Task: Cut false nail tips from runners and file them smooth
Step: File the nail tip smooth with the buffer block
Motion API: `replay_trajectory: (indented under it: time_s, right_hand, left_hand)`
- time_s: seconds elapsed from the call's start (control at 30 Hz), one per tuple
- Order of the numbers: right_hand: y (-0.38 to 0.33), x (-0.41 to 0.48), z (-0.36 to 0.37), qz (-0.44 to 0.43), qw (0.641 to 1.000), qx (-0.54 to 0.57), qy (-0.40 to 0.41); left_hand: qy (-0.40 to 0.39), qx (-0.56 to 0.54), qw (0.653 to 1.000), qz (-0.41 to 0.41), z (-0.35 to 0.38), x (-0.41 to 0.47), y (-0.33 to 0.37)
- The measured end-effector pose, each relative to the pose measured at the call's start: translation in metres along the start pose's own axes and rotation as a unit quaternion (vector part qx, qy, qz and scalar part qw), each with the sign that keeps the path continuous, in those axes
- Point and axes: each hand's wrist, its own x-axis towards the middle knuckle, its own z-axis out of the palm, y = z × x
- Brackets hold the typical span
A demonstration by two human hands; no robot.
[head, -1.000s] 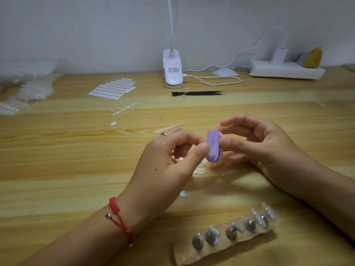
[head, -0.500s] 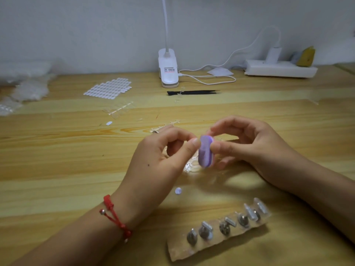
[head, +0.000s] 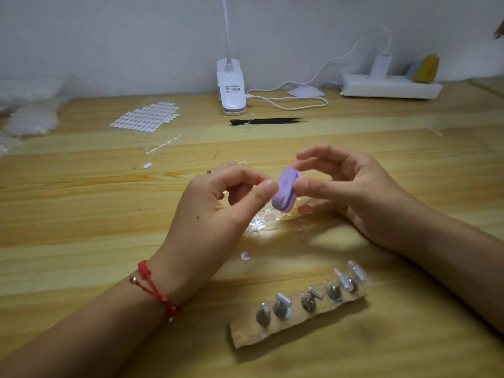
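Head view is showing the file (head: 285, 190), a small lilac block with rounded ends and a slightly pinched waist. It is matte and smooth-looking, and is standing nearly upright in the air, well in front of the lamp (head: 231, 88). The right hand (head: 351, 192) is gripping it, thumb on the near face and forefinger curling over the top. The left hand (head: 218, 208) is pressing thumb and forefinger tips together against the file's left edge. Whatever they are pinching is too small to tell.

Under the file, clear glossy offcuts (head: 259, 223) are glinting on the grained wooden table (head: 81, 214). Slim black tweezers (head: 267, 121) are lying just in front of the lamp. A sheet of pale oval tips (head: 147, 115) is lying to the lamp's left. Far in front of the lamp, nearest the camera, a translucent strip (head: 300, 309) is carrying a row of dull metal pegs.
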Motion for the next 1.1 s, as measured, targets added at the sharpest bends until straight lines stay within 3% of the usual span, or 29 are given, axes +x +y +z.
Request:
replay_trajectory:
  time_s: [0.1,0.2,0.33,0.47,0.73,0.9,1.1]
  right_hand:
    - [0.0000,-0.0007,0.0026,0.006,0.998,-0.048,-0.036]
    - [0.0002,0.0004,-0.0006,0.006,1.000,0.006,0.002]
    - [0.0011,-0.0017,0.0033,-0.003,0.997,-0.069,-0.041]
    - [0.0007,-0.0005,0.0014,0.001,1.000,-0.017,0.010]
    - [0.0024,-0.0007,-0.0010,0.015,1.000,-0.020,0.008]
    - [0.0013,-0.0015,0.0005,0.011,0.999,-0.024,0.032]
    - [0.0004,-0.0047,0.0079,0.024,0.999,-0.029,0.011]
  left_hand:
    - [0.013,0.008,1.000,-0.005,-0.0006,0.0003,-0.0011]
    - [0.005,0.004,1.000,-0.008,-0.0003,0.0000,-0.0009]
    - [0.013,0.009,1.000,-0.013,0.0003,0.0000,-0.0010]
    - [0.032,-0.026,0.998,-0.041,-0.0006,0.0005,-0.0007]
    - [0.024,-0.048,0.997,-0.057,0.0005,0.0008,-0.0004]
    - [-0.025,-0.028,0.999,-0.039,0.0037,-0.0001,0.0001]
    - [-0.008,-0.015,1.000,-0.016,0.0014,-0.0004,-0.0017]
